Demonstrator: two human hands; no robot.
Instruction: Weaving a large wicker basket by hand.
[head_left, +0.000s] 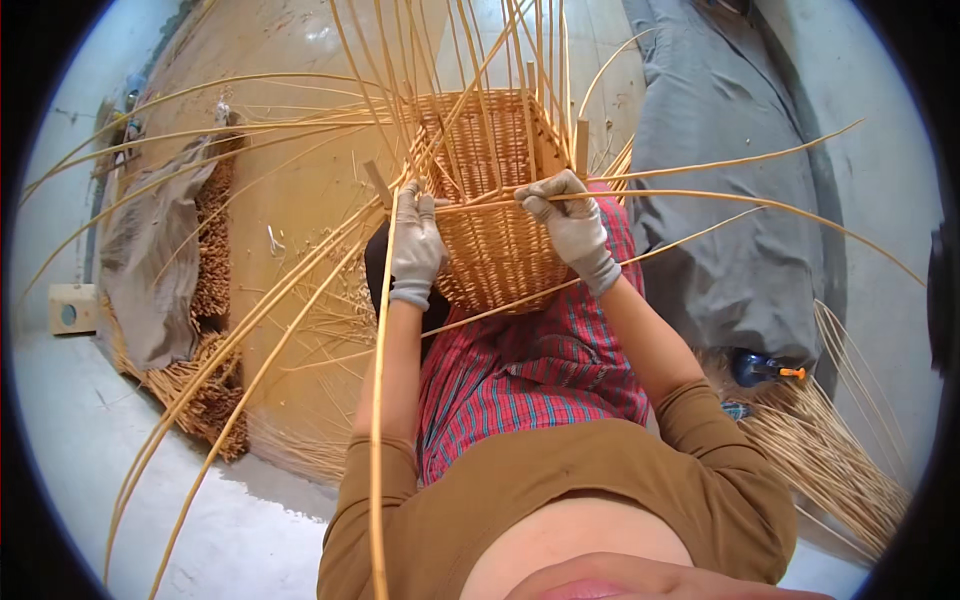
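Wicker forms the half-woven basket [495, 215] at the frame's upper centre, resting on the person's lap, its hollow empty and long canes [690, 195] fanning outward. Gloved left hand [415, 245] and right hand [570, 222] each close around a cane at its rim. A small pale box [72, 308] sits far left.

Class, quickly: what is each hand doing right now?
Left hand: closed on a pale willow rod at the woven wicker basket rim.
Right hand: closed on a horizontal willow rod.
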